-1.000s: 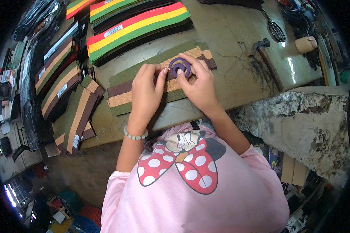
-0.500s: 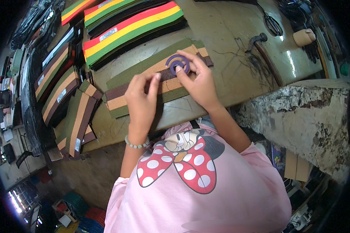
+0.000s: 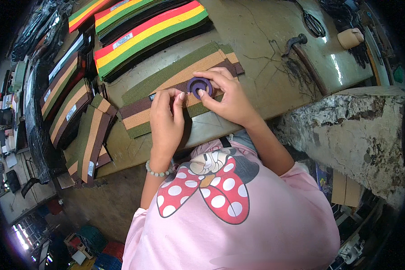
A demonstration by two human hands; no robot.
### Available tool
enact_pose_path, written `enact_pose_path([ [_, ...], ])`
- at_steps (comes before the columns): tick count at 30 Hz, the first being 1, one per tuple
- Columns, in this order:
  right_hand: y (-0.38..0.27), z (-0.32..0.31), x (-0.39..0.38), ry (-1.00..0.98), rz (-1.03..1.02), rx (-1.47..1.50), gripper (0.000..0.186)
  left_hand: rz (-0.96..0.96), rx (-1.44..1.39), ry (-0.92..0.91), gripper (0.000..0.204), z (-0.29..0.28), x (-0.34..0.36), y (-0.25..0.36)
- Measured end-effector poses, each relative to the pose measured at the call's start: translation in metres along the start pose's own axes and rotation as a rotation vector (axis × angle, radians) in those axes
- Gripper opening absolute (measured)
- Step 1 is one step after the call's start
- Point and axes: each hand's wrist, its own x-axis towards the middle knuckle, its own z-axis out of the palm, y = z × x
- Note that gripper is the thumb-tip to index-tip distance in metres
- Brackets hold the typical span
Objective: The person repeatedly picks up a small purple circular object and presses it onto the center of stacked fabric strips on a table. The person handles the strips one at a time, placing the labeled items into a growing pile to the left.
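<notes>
Two hands over the striped strip [image 3: 166,74]: right hand [image 3: 225,96] grasps a purple ring [image 3: 191,85], thumb at its middle; left hand [image 3: 165,112] has fingertips drawn close, can't tell on what. Ring looks light, firmish, maybe slick, so I'd hold the rim.

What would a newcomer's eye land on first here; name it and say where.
Probably the red, yellow and green striped stack, bright at the upper left of the table. Next, the pink shirt with its red polka-dot bow print, filling the lower middle. Then the purple ring in the right hand, above an olive, tan and brown striped band.
</notes>
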Motion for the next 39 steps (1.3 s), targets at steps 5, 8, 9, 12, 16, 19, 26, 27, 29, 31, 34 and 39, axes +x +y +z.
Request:
enact_pose_path([
  [5,0.0,0.003,0.001,0.003,-0.088,-0.036,0.044,-0.025,-0.037,0.006,0.015,0.002,0.0,0.002],
  [8,-0.002,0.0,0.0,-0.012,-0.053,0.025,0.043,-0.039,-0.04,0.021,0.017,0.002,-0.001,-0.004],
  [9,-0.002,0.0,0.0,-0.009,-0.046,0.02,0.042,-0.049,-0.041,0.026,0.018,0.001,0.0,-0.007],
  [12,-0.001,-0.004,-0.001,0.025,0.002,0.107,0.041,-0.125,-0.138,0.056,0.019,0.001,0.004,-0.006],
  [16,0.007,-0.022,0.0,0.541,0.006,0.469,0.04,0.11,-0.092,0.026,0.018,0.021,0.007,0.035],
  [19,0.014,-0.068,-0.007,0.804,-0.027,0.523,0.042,0.461,-0.2,-0.402,0.054,0.055,0.004,0.076],
  [26,0.018,-0.113,-0.063,0.929,0.099,0.28,0.043,0.305,0.409,-0.265,0.058,-0.033,-0.016,0.015],
  [27,0.017,-0.1,-0.065,0.858,0.119,0.25,0.043,0.252,0.381,-0.257,0.048,-0.046,-0.019,0.007],
  [29,0.01,-0.065,-0.063,0.706,0.138,0.286,0.044,0.212,0.379,-0.18,0.034,-0.064,-0.02,0.004],
  [31,0.0,-0.033,-0.055,0.607,0.124,0.395,0.044,0.262,0.513,-0.008,0.033,-0.084,-0.014,0.011],
  [34,-0.018,-0.003,-0.04,0.477,0.08,0.45,0.036,0.24,0.571,0.271,0.048,-0.127,-0.004,0.02],
  [39,-0.046,0.049,-0.041,-0.429,0.072,0.089,0.034,0.045,0.586,0.386,0.028,-0.209,-0.006,-0.033],
])
